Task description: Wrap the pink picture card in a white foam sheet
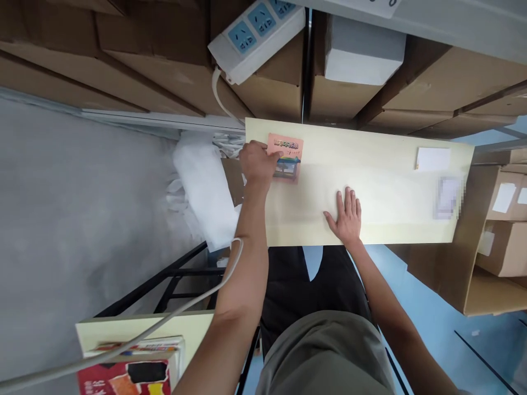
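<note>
On the cream tabletop (370, 175) lies a small pink booklet (293, 140) with colourful lettering and a picture on its cover. My left hand (257, 162) is at the booklet's left edge, its thumb over the cover and its other fingers curled, their tips partly hidden. Farther right, near the table's front edge, my right hand (348, 219) rests palm down with the fingers spread and nothing in it. A white, card-like rectangle (433, 159) lies towards the right end, beside a blurred-out item (448, 197).
Cardboard boxes (263, 93) line the back, with a white power strip (259, 35) above the table. White wrapping material (206, 192) bulges at the left. A pale cable (164, 318) crosses the lower left, over books (127, 376). An open carton (473, 236) stands at right.
</note>
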Tool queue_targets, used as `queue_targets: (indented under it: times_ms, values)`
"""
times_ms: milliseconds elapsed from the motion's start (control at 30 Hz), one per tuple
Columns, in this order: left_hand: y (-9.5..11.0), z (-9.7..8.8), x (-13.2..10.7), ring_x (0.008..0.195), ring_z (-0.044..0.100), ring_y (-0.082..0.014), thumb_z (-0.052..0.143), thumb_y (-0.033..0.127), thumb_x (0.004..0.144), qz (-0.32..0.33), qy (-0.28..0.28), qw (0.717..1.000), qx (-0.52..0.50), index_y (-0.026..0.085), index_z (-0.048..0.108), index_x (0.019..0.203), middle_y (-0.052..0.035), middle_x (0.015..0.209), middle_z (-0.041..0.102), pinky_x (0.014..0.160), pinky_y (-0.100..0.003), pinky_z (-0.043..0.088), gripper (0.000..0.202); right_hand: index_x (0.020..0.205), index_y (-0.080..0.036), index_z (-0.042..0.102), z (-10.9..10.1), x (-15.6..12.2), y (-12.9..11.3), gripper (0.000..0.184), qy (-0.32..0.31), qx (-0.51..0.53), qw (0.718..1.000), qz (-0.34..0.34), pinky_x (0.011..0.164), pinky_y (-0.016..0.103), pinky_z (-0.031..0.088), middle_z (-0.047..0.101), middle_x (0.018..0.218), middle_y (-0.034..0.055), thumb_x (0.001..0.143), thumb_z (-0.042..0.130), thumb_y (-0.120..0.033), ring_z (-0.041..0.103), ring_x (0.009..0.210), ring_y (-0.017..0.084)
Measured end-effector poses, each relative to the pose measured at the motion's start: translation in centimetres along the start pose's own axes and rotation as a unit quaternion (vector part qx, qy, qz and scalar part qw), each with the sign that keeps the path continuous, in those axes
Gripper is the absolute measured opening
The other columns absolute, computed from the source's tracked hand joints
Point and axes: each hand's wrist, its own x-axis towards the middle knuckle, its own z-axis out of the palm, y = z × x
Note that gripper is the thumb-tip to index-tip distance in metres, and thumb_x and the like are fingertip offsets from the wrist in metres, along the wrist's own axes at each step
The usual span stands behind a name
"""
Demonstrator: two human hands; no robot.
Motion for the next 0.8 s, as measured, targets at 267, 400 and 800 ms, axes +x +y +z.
queue_targets:
  times_ms: [267,400,800]
  values:
    - [5.4,-2.7,-1.4,0.104,0.074,-0.0316,0.095,0.02,0.078,0.03,0.014,0.997,-0.069,0.028,0.064,0.089,-0.0045,0.096,0.076,0.117,-0.049,0.058,0.034,0.185,-0.015,0.038,0.3,-0.2,0.4,0.09,0.015,-0.035,0.999,-0.021,0.146,0.065,0.023,0.03,0.194,0.0215,0.116,0.043,-0.074,0.024,0.183,0.04]
    - [7.0,-7.5,-5.3,0.089,0.072,-0.0229,0.093,0.028,0.09,0.13,0.135,0.967,-0.172,0.032,0.073,0.107,-0.002,0.109,0.079,0.097,-0.038,0.064,0.027,0.189,-0.018,0.027,0.9,-0.4,0.7,0.092,0.036,-0.071,0.996,-0.032,0.145,0.063,0.026,0.027,0.195,0.019,0.117,0.042,-0.074,0.023,0.183,0.04]
    - [-2.2,-2.6,-15.0,0.087,0.084,-0.0254,0.096,0.05,0.083,-0.107,-0.089,0.96,-0.245,0.021,0.072,0.1,-0.0087,0.103,0.087,0.077,-0.034,0.064,0.041,0.189,-0.019,0.028,0.9,-0.5,1.1,0.093,0.044,-0.073,0.996,-0.023,0.144,0.065,0.027,0.024,0.196,0.0191,0.115,0.043,-0.074,0.022,0.183,0.041]
